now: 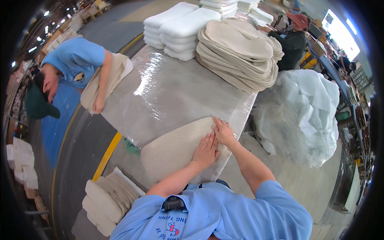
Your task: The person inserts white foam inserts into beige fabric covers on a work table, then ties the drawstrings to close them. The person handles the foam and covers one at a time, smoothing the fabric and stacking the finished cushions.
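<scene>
Blue-shirted shoulders fill the foreground as a worker, a small black device (pixel 174 203) at the collar of the shirt (pixel 228 210), leans over a plastic-covered table (pixel 156 96). Flat on its near edge lies a beige pad (pixel 172 148), long and rounded, under both bare hands. The left hand (pixel 205 150) rests palm down near the pad's right end, fingers outstretched and slightly apart. Just beside it, the right hand (pixel 223 132) presses on the far right edge, fingers extended and mostly together.

At the table's far side, a tall pile of beige pads (pixel 236 52) stands beside stacked white pads (pixel 180 30). At left, a co-worker (pixel 74 60) in blue and a dark green cap bends over a beige bundle (pixel 110 76) at the table's corner. Beyond the beige pile, a person (pixel 294 46) wears a red cap. A clear bag (pixel 298 116) of white material bulges right of the table; more pads (pixel 110 200) are piled at lower left.
</scene>
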Available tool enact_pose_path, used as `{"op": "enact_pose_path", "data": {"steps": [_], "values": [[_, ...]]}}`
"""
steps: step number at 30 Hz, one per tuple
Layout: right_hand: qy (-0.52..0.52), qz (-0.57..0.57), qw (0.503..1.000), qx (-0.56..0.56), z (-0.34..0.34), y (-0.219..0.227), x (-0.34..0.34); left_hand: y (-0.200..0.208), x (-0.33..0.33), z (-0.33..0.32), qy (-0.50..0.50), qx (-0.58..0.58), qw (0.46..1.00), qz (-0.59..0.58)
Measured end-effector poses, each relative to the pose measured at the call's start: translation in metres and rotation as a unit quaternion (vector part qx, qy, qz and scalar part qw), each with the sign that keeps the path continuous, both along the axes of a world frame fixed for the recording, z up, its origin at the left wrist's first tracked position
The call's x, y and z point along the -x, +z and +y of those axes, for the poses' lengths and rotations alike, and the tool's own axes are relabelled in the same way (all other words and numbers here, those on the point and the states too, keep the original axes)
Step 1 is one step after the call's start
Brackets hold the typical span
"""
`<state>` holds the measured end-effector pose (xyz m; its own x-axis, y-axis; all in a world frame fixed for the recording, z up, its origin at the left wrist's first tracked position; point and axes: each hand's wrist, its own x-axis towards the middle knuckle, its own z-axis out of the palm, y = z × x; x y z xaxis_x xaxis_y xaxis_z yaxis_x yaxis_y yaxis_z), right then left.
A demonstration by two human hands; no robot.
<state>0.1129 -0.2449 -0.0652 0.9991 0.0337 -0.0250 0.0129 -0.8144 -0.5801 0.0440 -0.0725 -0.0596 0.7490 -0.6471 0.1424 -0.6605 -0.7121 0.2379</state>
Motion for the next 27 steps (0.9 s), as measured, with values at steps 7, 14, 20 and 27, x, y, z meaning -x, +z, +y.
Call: {"op": "enact_pose_path", "data": {"steps": [7, 14, 20, 27], "values": [[0.026, -0.01, 0.992, 0.126, 0.005, -0.011, 0.002, 0.013, 0.062, 0.106, 0.165, -0.022, 0.976, 0.141], [0.143, 0.012, 0.968, 0.208, 0.027, 0.012, -0.012, 0.029, 0.072, 0.22, 0.628, 0.185, 0.732, 0.188], [0.321, -0.004, 0.91, 0.262, 0.134, 0.029, 0.014, 0.009, 0.068, 0.22, 0.613, 0.227, 0.735, 0.182], [0.48, -0.034, 0.876, 0.034, 0.18, 0.019, 0.075, 0.0, 0.044, 0.241, 0.603, 0.314, 0.694, 0.238]]}}
